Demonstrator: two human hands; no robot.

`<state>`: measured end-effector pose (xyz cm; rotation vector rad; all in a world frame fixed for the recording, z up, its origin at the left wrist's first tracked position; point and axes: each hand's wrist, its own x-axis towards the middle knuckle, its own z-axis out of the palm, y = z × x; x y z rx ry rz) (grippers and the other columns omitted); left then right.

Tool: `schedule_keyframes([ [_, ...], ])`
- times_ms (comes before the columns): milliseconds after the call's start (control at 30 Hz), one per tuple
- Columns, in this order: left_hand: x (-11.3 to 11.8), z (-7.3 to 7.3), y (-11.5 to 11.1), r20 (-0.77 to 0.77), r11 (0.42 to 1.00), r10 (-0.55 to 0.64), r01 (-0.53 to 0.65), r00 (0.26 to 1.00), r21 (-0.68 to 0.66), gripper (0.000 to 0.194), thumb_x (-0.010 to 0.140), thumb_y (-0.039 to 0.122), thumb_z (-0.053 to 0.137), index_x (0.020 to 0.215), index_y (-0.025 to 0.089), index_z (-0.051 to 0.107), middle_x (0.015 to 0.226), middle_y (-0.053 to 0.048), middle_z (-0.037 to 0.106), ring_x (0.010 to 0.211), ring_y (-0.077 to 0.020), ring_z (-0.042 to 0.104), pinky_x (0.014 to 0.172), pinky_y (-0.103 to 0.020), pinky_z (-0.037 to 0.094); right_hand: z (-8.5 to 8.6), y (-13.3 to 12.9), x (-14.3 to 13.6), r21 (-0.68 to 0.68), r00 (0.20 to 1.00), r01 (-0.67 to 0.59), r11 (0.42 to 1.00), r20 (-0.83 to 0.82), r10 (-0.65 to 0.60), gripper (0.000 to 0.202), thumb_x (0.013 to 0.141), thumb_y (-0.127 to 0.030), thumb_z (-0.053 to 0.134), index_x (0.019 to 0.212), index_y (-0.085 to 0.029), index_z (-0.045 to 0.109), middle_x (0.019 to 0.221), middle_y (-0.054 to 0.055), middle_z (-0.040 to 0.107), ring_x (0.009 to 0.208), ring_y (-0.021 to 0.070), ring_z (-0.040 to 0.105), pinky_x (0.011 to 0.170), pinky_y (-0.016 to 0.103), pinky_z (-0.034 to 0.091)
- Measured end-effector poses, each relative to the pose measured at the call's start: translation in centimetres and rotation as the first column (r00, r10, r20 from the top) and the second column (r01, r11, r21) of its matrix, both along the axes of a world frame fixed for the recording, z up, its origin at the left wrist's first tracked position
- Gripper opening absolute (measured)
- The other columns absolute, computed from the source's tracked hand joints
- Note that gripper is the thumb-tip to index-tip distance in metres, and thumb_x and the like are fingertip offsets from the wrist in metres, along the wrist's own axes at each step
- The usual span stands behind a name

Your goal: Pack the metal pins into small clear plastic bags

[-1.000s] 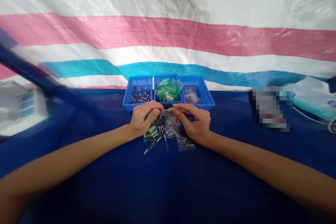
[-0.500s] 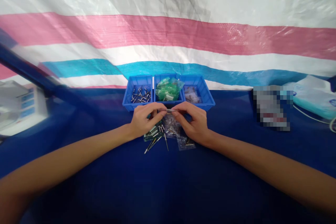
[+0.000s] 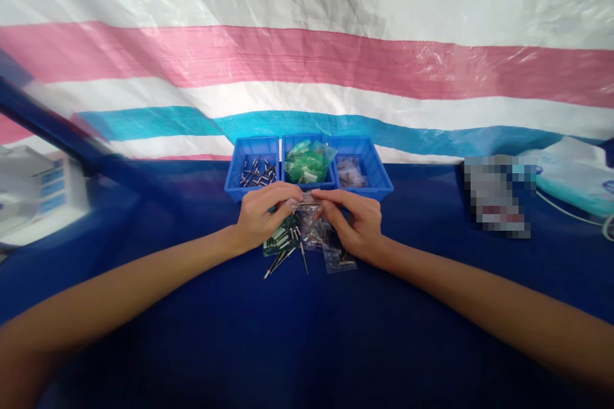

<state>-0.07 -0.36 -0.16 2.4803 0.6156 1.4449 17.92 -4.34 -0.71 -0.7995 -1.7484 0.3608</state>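
Works over the table (image 3: 307,332), just near of the blue bins (image 3: 362,153), with fingers of left hand (image 3: 261,214) and right hand (image 3: 362,220) pinching a small clear packet (image 3: 308,199); could lose it through a loose pinch, dropping it among metal pins (image 3: 277,263).

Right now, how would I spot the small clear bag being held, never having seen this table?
Find the row of three blue bins in front of the striped sheet. On their near side, look between the left hand and the right hand: the small clear bag is pinched there. Unlike the loose clear bags lying on the table, it is held up.
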Motion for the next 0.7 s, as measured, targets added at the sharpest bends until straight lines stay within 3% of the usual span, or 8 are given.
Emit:
schedule_keyframes([
  [100,0.0,0.1,0.2,0.012,0.998,0.014,-0.014,1.000,0.060,0.008,0.081,0.012,0.053,0.081,0.015,0.060,0.090,-0.006,0.063,0.081,-0.0110,0.060,0.068,-0.024,0.050,0.1,0.0,0.0,0.034,1.000,0.002,0.999,0.002,-0.002,0.015,0.083,-0.015,0.053,0.093,-0.018,0.064,0.068,0.001,0.067,0.059,0.0107,0.061,0.056,0.023,0.049],
  [167,0.1,0.1,0.3,0.030,0.996,0.056,-0.058,0.998,0.074,0.002,0.078,0.014,0.058,0.076,0.015,0.059,0.092,-0.006,0.062,0.081,-0.0113,0.059,0.061,-0.021,0.049,0.1,0.0,-0.1,0.055,0.999,0.040,0.998,-0.014,-0.040,0.010,0.081,-0.016,0.057,0.087,-0.018,0.064,0.068,0.000,0.067,0.056,0.0098,0.060,0.053,0.022,0.048],
  [233,0.2,-0.1,0.3,0.077,0.997,0.066,-0.068,0.995,0.030,0.008,0.074,0.016,0.064,0.076,0.014,0.056,0.090,-0.005,0.061,0.080,-0.0112,0.059,0.052,-0.016,0.045,0.0,0.0,-0.2,0.062,0.997,0.070,0.996,-0.036,-0.068,0.008,0.080,-0.015,0.058,0.084,-0.019,0.064,0.068,-0.001,0.067,0.055,0.0091,0.059,0.053,0.021,0.048],
  [400,0.2,-0.4,0.0,0.221,0.982,0.030,0.012,0.975,-0.186,0.016,0.076,0.015,0.062,0.088,0.015,0.051,0.090,-0.003,0.060,0.046,-0.0003,0.051,0.037,-0.011,0.036,-0.4,0.1,-0.4,-0.014,0.988,0.104,0.995,-0.111,-0.105,0.031,0.079,-0.015,0.059,0.109,-0.022,0.056,0.079,-0.002,0.068,0.054,0.0080,0.060,0.057,0.021,0.052],
  [500,0.0,0.0,-0.4,0.168,0.967,0.002,0.041,0.986,-0.253,0.010,0.086,0.020,0.048,0.087,0.014,0.056,0.075,-0.001,0.061,0.036,0.0013,0.044,0.037,-0.012,0.036,-0.4,0.2,-0.5,-0.039,0.985,0.115,0.993,-0.125,-0.119,0.035,0.080,-0.015,0.059,0.114,-0.024,0.054,0.080,-0.002,0.067,0.052,0.0078,0.059,0.055,0.022,0.052],
  [600,-0.1,0.6,-0.6,0.008,0.989,-0.027,0.028,1.000,-0.148,0.026,0.089,0.027,0.041,0.081,0.014,0.062,0.051,0.003,0.056,0.041,-0.0034,0.049,0.045,-0.015,0.042,-0.4,0.1,-0.4,-0.010,0.988,0.121,0.993,-0.096,-0.122,0.019,0.079,-0.014,0.060,0.097,-0.021,0.061,0.076,-0.001,0.067,0.056,0.0089,0.060,0.056,0.022,0.050],
  [700,0.1,0.7,-0.5,-0.053,1.000,0.017,-0.018,0.998,-0.022,0.014,0.081,0.026,0.056,0.081,0.014,0.062,0.054,0.003,0.060,0.044,-0.0043,0.051,0.046,-0.015,0.043,-0.2,0.0,-0.2,0.011,0.992,0.109,0.994,-0.062,-0.108,0.009,0.080,-0.013,0.057,0.085,-0.019,0.062,0.072,-0.001,0.065,0.058,0.0094,0.058,0.056,0.023,0.049],
])
